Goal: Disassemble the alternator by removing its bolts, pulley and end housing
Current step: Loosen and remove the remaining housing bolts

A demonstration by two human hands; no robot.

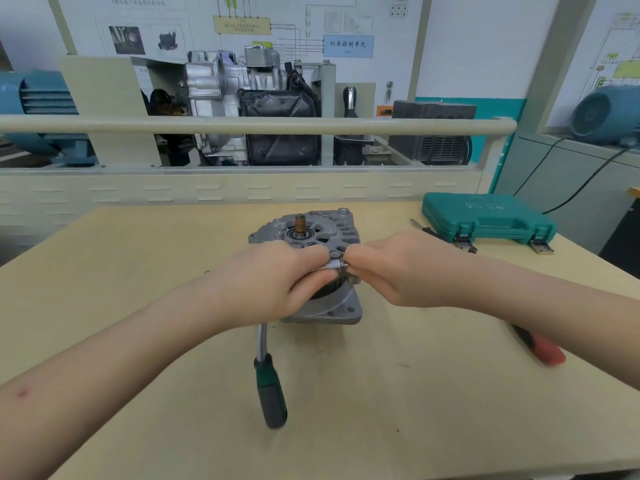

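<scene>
Beige workbench (138,258); cutaway engine (242,98) behind rail (242,125); wall charts (242,26).

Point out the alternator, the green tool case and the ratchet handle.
alternator (313,225): head view, top face by the shaft.
green tool case (485,214): head view, middle of the lid.
ratchet handle (272,393): head view, green and black grip.

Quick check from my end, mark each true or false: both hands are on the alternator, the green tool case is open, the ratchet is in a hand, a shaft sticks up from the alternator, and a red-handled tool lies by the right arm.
1. Both hands, left hand and right hand, are at the alternator. True.
2. The green tool case is open. False: its lid is closed.
3. The ratchet is in a hand. False: it lies on the table.
4. A shaft sticks up from the alternator. True.
5. A red-handled tool lies by the right arm. True.
</scene>
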